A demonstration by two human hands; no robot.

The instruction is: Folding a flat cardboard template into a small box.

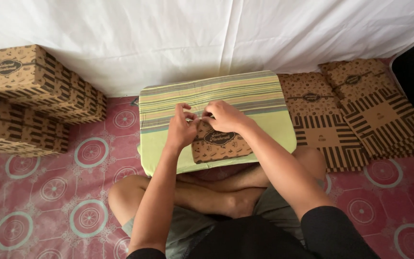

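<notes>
A small brown patterned cardboard box [219, 146] lies on a green striped cushion [264, 100] in front of my crossed legs. My left hand [182, 125] pinches the box's far left corner with thumb and fingers. Over the box's far edge, my right hand [225, 116] presses down with its fingers curled on the cardboard. Both hands meet at the top edge of the box, and the part under them is hidden.
Assembled brown patterned boxes [25, 96] are stacked at the left. Flat unfolded box blanks [355, 110] lie in piles at the right. A white cloth [207, 33] hangs behind. The floor mat [49, 201] is pink with round patterns.
</notes>
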